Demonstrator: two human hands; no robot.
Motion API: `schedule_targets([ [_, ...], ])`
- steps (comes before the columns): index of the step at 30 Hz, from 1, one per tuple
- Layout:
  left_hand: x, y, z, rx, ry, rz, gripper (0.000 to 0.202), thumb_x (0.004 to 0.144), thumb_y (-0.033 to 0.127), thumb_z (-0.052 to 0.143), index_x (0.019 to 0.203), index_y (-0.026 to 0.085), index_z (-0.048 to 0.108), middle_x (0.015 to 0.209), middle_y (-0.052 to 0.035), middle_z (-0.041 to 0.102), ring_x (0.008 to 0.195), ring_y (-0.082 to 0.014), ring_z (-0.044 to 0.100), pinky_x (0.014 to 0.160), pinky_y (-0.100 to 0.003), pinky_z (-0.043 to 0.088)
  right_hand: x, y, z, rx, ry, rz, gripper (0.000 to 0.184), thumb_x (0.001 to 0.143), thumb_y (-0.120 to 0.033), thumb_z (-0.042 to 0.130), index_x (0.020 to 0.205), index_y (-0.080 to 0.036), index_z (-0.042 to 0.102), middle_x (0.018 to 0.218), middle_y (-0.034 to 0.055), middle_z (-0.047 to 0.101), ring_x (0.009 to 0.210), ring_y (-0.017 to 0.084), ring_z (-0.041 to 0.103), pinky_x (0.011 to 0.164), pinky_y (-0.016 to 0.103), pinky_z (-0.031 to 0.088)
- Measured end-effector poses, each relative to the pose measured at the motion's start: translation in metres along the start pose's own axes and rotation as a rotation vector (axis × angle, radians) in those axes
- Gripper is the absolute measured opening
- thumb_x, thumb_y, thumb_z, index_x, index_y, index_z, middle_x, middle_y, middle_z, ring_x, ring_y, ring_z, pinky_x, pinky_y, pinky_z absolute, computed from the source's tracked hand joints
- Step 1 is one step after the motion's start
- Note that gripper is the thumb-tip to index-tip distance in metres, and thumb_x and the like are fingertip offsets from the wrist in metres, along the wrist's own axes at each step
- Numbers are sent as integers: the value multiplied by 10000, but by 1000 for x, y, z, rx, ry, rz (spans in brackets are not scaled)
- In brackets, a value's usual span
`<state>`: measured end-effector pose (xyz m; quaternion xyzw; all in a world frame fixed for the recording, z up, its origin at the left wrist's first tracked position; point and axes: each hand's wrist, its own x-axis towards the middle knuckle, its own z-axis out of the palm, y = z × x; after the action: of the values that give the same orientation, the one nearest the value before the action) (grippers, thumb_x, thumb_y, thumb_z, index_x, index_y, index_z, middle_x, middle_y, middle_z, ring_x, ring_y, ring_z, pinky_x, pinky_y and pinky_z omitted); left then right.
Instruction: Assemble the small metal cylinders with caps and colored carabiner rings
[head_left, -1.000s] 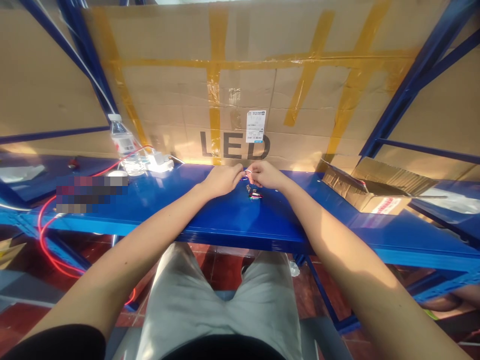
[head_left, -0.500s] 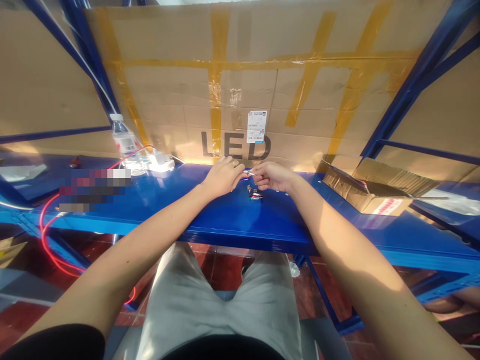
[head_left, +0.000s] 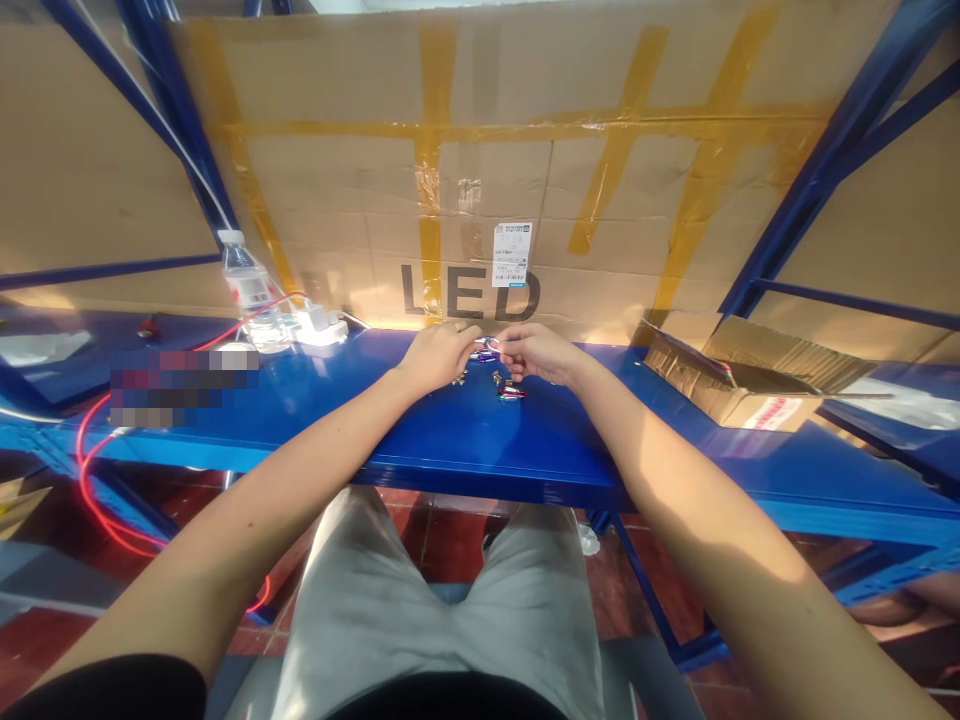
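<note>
My left hand (head_left: 441,356) is closed in a pinch above the blue tabletop (head_left: 427,440), at the end of a small silvery metal piece (head_left: 490,343). Facing it, my right hand (head_left: 538,352) pinches the other end of that piece, which looks curved; its exact kind is too small to make out. Below my right hand lies a little pile of shiny coloured metal pieces (head_left: 510,392). Blue-purple shiny pieces (head_left: 486,356) lie behind, between the hands. Partly under my left hand are some small silvery bits (head_left: 460,378).
A large cardboard sheet (head_left: 337,200) marked LED stands behind the table. To the right is an open cardboard box (head_left: 750,395). At left stand a plastic bottle (head_left: 247,280) and a white power strip (head_left: 321,324), with a red cable (head_left: 84,450) hanging over the edge.
My left hand has shifted slightly left, widening the gap between the hands. Blue-purple pieces and small silvery bits near it now show more clearly.
</note>
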<state>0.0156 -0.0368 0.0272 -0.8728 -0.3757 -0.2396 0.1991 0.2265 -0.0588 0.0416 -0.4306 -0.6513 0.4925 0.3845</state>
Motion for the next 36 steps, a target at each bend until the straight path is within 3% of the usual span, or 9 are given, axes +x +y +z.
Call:
schedule_targets([
  [3, -1, 0, -1, -38, -46, 33, 299, 1042, 230, 415, 1144, 179, 691, 1073, -134, 742, 1006, -301, 703, 745, -357, 475, 3, 3, -3, -303, 53, -153, 157, 885, -152, 648, 731, -179, 633, 568, -23, 507, 488, 115, 469, 535, 279, 418],
  [6, -1, 1, 0, -113, -86, 6, 283, 1032, 218, 412, 1102, 189, 685, 1052, -118, 748, 963, -291, 699, 724, -350, 455, 8, 6, -4, -580, 140, -340, 171, 881, -135, 583, 766, -170, 704, 643, 5, 632, 574, 143, 548, 621, 296, 428],
  [11, 0, -1, 6, -309, -115, -75, 232, 1023, 254, 445, 936, 212, 656, 904, -65, 735, 867, -257, 666, 703, -334, 402, 12, 11, -4, -783, 192, -505, 256, 882, -99, 547, 834, -165, 789, 839, 60, 781, 792, 198, 659, 751, 308, 450],
  [20, 5, -4, 14, -824, -172, -257, 276, 960, 263, 491, 693, 196, 499, 630, 11, 524, 593, -142, 465, 604, -291, 324, 14, 16, -2, -816, 221, -551, 277, 897, -93, 570, 880, -186, 831, 874, 70, 808, 806, 214, 682, 780, 321, 463],
  [26, 5, -3, 7, -1119, -306, -394, 284, 945, 289, 519, 677, 198, 546, 523, 21, 399, 465, -116, 349, 515, -294, 266, 14, 13, 0, -760, 235, -575, 280, 877, -74, 571, 867, -200, 821, 917, 71, 807, 847, 226, 690, 822, 336, 478],
  [31, 6, -5, 2, -1465, -470, -521, 301, 961, 334, 567, 699, 191, 533, 558, 36, 301, 442, -76, 189, 456, -262, 118, 15, 13, 1, -747, 231, -627, 300, 870, -64, 523, 870, -198, 792, 916, 70, 785, 864, 224, 675, 814, 328, 469],
  [36, 8, -14, 0, -1714, -686, -643, 279, 983, 325, 529, 744, 183, 540, 575, 56, 237, 444, -61, 95, 404, -216, 130, 14, 11, 4, -767, 226, -681, 270, 907, -115, 514, 853, -206, 762, 881, 75, 739, 825, 223, 627, 784, 330, 447],
])
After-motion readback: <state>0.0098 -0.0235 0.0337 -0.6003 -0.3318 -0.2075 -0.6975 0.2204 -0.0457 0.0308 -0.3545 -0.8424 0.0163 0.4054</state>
